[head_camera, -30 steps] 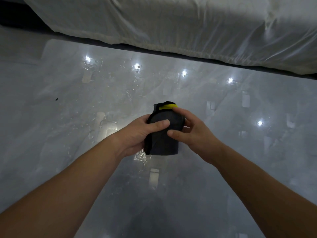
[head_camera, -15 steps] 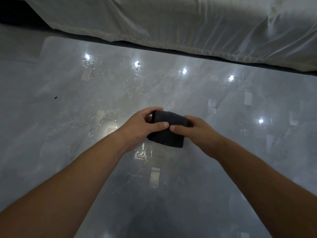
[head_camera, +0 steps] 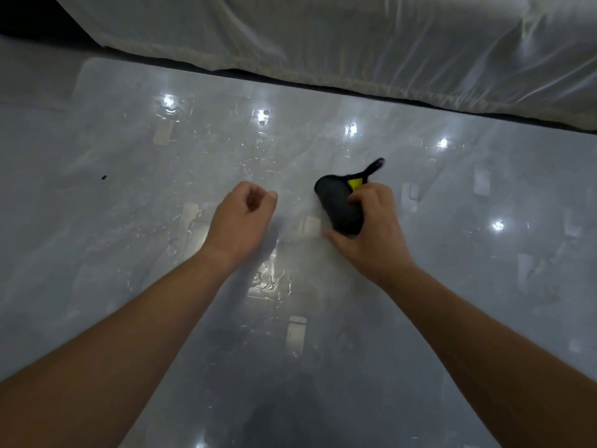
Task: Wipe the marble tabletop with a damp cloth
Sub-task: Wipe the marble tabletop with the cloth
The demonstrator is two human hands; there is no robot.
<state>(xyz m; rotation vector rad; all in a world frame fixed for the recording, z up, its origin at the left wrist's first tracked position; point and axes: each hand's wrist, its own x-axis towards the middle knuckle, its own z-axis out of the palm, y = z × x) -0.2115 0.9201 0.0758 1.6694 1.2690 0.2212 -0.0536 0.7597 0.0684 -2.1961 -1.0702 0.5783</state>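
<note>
Right hand (head_camera: 374, 244) is clamped on the dark cloth (head_camera: 339, 206). Its fingers curl over the near end of the bundle and its thumb lies along the underside. The cloth is bunched into a thick roll that sticks out past the knuckles, away from the person and slightly left. A yellow tag (head_camera: 355, 183) and a thin dark loop (head_camera: 375, 165) show at its far end. I cannot tell whether the roll touches the bench (head_camera: 484, 286). Left hand (head_camera: 240, 221) hovers well apart on the cloth's left, fingers loosely curled, holding nothing. The glossy grey marble shows wet streaks and bright light spots, with a small dark speck (head_camera: 104, 177) far left. A white plastic-covered sheet (head_camera: 355, 43) lies beyond the far edge.
</note>
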